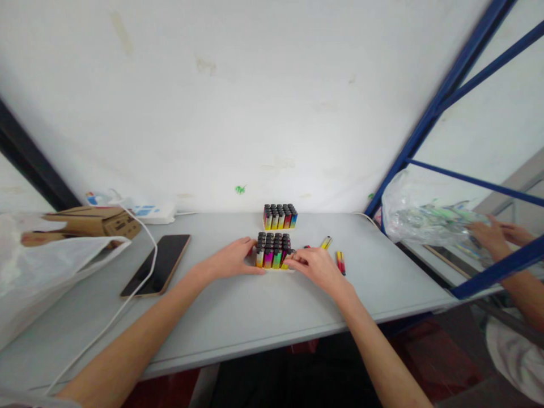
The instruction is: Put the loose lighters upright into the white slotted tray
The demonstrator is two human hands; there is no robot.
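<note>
A block of several rainbow-coloured lighters [273,250] with black tops stands upright on the grey table [238,311]. My left hand [232,259] curls against its left side, fingers touching the lighters. My right hand [315,266] presses against its right side, fingertips closed on the end lighter. A second block of lighters [280,217] stands behind, near the wall. Two loose lighters lie to the right, a yellow one [326,242] and a red one [340,262].
A phone [158,264] lies at left with a white cable [140,226] running over it. A cardboard box [91,221] and a white plastic bag [38,272] sit far left. Behind a blue frame [425,122] at right, another person's hands [493,233] handle a clear bag [420,218].
</note>
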